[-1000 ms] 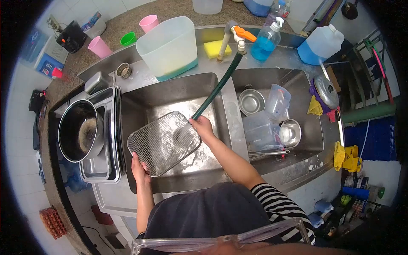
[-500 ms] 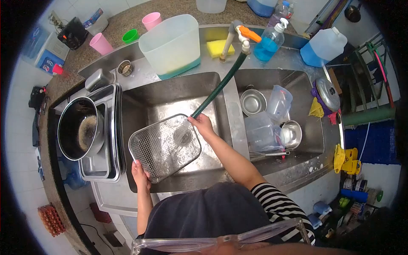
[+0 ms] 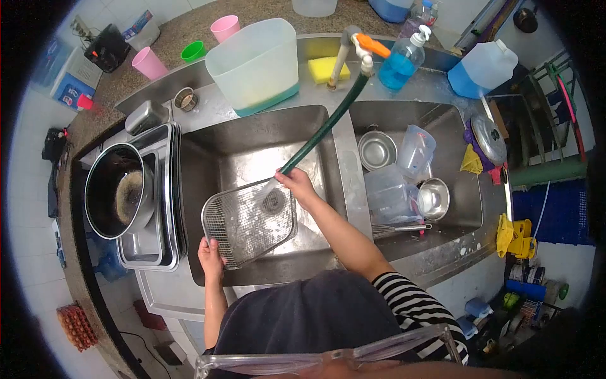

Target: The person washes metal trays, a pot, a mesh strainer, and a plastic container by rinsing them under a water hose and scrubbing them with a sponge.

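A rectangular wire mesh basket [image 3: 243,230] is held tilted over the left sink basin [image 3: 252,136]. My left hand [image 3: 211,258] is closed on its lower left corner. At the basket's upper right corner, my right hand [image 3: 297,186] closes round the end of a green hose [image 3: 325,131]. A whitish stream of water appears to leave the hose onto the mesh. Whether the right fingers also touch the basket rim is not clear. The hose runs up to a tap with an orange handle [image 3: 372,45].
Left of the basin, a large pot [image 3: 120,189] rests on stacked metal trays [image 3: 169,208]. The right basin holds a metal bowl [image 3: 377,150], plastic containers [image 3: 386,189] and a whisk [image 3: 401,228]. Behind stand a translucent tub [image 3: 252,66], yellow sponge [image 3: 328,70] and blue soap bottle [image 3: 401,63].
The basket has shifted slightly right and tilted differently, with my left hand moving along. My right hand and the hose end have moved slightly left; a water stream now shows over the mesh.
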`<action>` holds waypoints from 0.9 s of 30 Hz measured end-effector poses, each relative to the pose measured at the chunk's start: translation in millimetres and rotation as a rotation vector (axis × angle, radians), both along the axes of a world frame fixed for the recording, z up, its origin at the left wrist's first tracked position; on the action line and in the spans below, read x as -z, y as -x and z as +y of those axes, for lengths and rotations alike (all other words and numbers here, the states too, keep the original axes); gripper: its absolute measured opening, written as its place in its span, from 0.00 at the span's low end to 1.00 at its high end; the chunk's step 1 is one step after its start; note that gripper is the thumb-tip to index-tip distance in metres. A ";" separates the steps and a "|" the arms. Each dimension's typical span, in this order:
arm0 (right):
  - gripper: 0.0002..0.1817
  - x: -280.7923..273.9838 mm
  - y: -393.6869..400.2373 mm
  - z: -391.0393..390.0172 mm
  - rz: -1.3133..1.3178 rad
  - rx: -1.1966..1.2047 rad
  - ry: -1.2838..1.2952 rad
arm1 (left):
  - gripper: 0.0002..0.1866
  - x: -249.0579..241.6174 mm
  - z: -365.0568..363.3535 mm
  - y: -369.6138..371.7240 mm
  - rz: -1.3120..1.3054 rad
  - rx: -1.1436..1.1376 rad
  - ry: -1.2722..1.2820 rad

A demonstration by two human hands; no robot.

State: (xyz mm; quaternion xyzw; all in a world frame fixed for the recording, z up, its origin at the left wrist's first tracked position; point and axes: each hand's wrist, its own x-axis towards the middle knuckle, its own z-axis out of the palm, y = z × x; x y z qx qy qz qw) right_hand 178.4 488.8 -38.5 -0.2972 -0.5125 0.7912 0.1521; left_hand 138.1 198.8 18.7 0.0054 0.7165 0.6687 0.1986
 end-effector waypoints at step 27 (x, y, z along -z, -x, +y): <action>0.13 -2.6 -14.7 -7.7 0.161 -0.158 0.166 | 0.12 -2.6 86.5 -13.4 0.101 0.284 0.377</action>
